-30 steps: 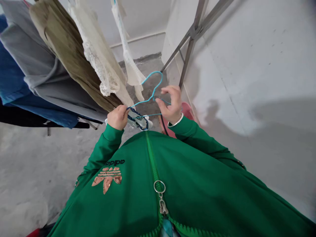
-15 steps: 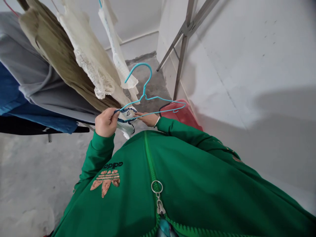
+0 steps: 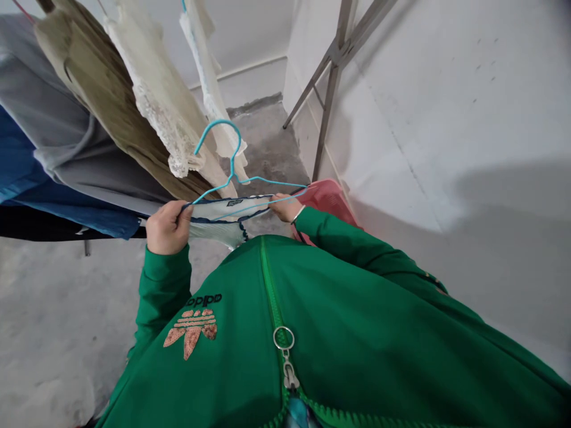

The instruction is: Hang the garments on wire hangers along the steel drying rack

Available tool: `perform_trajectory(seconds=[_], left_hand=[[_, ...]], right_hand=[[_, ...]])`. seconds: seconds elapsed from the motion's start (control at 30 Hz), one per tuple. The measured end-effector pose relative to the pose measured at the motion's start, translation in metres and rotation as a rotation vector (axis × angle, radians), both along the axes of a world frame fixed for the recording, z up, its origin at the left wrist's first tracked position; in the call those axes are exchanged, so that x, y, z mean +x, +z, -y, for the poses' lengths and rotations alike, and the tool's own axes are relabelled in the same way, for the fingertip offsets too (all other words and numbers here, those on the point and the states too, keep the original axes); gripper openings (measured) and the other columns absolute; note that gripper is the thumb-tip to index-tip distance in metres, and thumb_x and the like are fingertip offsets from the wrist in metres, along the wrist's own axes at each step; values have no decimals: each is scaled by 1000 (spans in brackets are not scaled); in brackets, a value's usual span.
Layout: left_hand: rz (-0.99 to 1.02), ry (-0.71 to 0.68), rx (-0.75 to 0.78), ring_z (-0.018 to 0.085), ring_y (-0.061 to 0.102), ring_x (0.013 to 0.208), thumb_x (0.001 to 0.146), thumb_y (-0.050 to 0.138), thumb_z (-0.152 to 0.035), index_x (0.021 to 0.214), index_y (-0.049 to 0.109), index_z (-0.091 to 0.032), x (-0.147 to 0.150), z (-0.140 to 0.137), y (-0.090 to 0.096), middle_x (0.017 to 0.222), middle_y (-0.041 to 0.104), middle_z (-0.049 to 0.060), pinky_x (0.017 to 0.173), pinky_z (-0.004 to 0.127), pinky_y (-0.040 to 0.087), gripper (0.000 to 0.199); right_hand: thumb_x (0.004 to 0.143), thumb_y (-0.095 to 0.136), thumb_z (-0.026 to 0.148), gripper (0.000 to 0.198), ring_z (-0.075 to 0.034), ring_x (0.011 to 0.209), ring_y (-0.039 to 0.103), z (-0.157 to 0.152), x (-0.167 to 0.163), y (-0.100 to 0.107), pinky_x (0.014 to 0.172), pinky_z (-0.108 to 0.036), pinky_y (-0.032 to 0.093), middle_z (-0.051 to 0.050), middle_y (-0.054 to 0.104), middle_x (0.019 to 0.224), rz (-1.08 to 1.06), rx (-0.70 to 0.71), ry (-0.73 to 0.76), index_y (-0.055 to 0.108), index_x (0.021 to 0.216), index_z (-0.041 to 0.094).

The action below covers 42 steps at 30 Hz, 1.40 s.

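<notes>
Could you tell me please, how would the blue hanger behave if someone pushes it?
The hanger is probably light, as its bars look thin. It may flex slightly, but likely keeps its shape, since the hook holds an even curve.

- Apparently a home's laundry-drying corner
- Garments hanging in a row, one cream piece with lace edging
- Blue hanger
- Red plastic basket near the white wall
- Crossed metal legs, like a drying rack's
- Bare grey floor

Hanger looks smooth plast., garment ribbed fab.
</notes>
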State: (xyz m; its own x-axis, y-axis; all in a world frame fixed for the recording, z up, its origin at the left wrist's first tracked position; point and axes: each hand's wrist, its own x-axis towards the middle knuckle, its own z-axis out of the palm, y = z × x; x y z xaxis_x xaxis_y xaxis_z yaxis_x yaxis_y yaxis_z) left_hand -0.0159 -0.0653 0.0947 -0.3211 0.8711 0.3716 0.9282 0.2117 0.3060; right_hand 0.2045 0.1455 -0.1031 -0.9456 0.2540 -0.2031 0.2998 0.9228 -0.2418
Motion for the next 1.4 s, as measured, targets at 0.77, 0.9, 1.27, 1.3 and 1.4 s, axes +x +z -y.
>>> perform_trajectory(seconds=[0.77, 0.9, 1.27, 1.3, 1.4], left_hand=[[-247, 172, 129, 21, 50, 71, 93, 45, -35, 98, 66, -19, -6, -14, -31, 75, 50, 8, 63, 34, 33, 27], [-274, 140, 218, 19, 50, 65, 90, 51, -37, 91, 68, -20, -17, -17, -37, 69, 52, 6, 60, 32, 33, 24], [-117, -37, 175, 20, 53, 68, 88, 51, -38, 87, 66, -19, -16, -25, -35, 72, 55, 7, 65, 32, 38, 24], [-98, -56, 144, 20, 54, 71, 88, 51, -39, 90, 66, -19, -14, -26, -35, 75, 56, 8, 67, 32, 40, 25], [-61, -134, 45, 22, 57, 79, 85, 54, -49, 105, 64, -17, -12, -28, -41, 85, 59, 9, 72, 32, 44, 39]], right_hand=[[94, 46, 34, 27, -18, 103, 60, 25, 75, 72, 92, -34, 50, -11, 68, 108, -702, -427, 239, 63, 107, 17], [97, 39, 37, 37, -19, 113, 58, 15, 77, 95, 101, -40, 46, -12, 61, 125, -833, -328, -186, 55, 125, 20], [98, 32, 35, 39, -23, 99, 59, -51, 47, 87, 90, -38, 47, -14, 66, 101, -509, -178, -90, 63, 106, 12], [98, 31, 36, 39, -22, 97, 60, -46, 45, 88, 87, -36, 47, -14, 66, 100, -525, -165, -116, 62, 105, 13], [99, 26, 39, 42, -21, 90, 61, -31, 40, 92, 79, -32, 47, -13, 65, 96, -587, -92, -183, 59, 102, 13]])
